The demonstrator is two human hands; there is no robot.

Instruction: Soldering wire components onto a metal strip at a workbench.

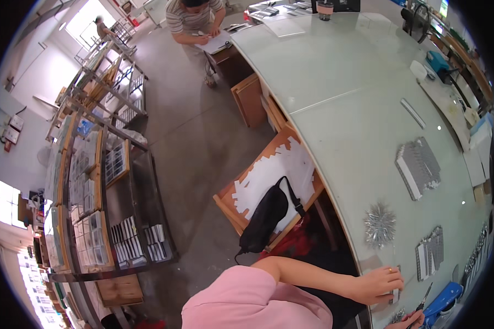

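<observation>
My left hand (380, 285) rests low over the pale green tabletop (340, 142), its fingers bent down around a small light piece that they mostly cover. At the lower right my right hand (414, 320), partly cut off by the picture's edge, grips a thin dark pointed tool (426, 295). A spiky bundle of silver wire-like pieces (380, 225) lies just beyond my left hand. Beside my hands stands a small block of grey and white strips (430, 253). A larger such block (418, 168) lies farther off. Right of the pointed tool is a blue device (444, 302).
An open wooden drawer (225, 204) juts out at the table's left, holding white sheets (263, 175) and a black bag (266, 216). Metal shelving (148, 192) with trays lines the left. A person (197, 24) writes on a clipboard (217, 43) beyond the drawer.
</observation>
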